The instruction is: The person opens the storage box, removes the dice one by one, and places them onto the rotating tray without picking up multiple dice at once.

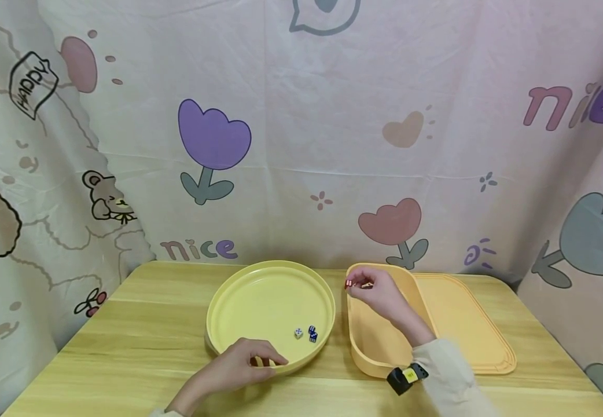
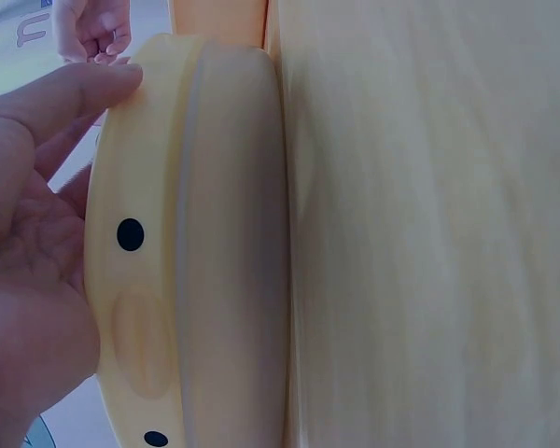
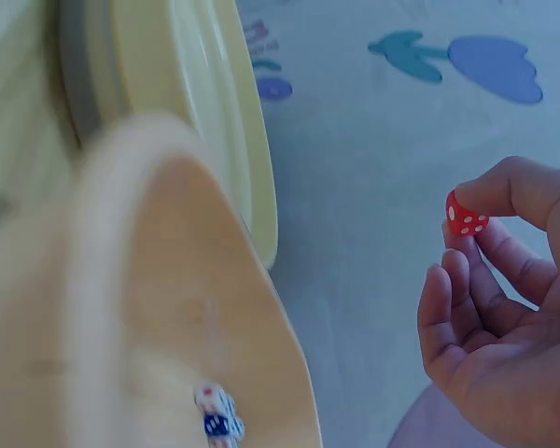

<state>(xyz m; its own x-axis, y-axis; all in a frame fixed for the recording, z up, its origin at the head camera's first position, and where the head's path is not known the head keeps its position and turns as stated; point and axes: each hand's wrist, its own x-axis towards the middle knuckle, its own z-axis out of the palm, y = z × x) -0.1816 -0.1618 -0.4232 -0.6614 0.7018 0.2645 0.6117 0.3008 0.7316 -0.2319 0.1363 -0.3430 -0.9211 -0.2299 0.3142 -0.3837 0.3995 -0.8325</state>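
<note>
My right hand (image 1: 379,292) pinches a red die (image 3: 467,215) with white dots between thumb and fingertips. It is raised over the far left part of an orange box (image 1: 359,364). In the right wrist view, white and blue dice (image 3: 217,415) lie inside this box. My left hand (image 1: 241,364) holds the near rim of a round yellow tray (image 1: 260,289), its thumb against the outer wall in the left wrist view. On the tray's right side lie a white die (image 1: 298,333) and two dark blue dice (image 1: 313,336).
An orange lid (image 1: 465,324) lies flat to the right of the box. Everything stands on a wood-grain table (image 1: 145,330). A printed curtain (image 1: 301,116) hangs behind the table and along both sides.
</note>
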